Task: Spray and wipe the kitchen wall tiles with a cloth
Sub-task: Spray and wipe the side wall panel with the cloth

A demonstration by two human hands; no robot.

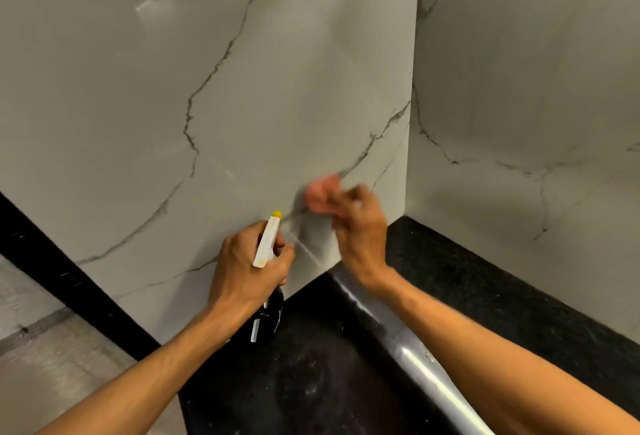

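Observation:
A glossy marble-look wall tile [242, 95] with grey veins fills the middle of the view. My right hand [360, 230] grips a small pink cloth [320, 193], blurred, against the tile's lower part near its right edge. My left hand [246, 261] holds a spray bottle [266, 244] by its neck, just left of the cloth. The bottle has a white trigger head, a yellow nozzle tip pointing at the tile and a dark body below my hand.
A second tiled wall [526, 88] stands set back on the right. A black speckled countertop [311, 382] runs below, with a shiny metal strip [398, 334] across it. A black band [62, 271] and pale floor lie at the lower left.

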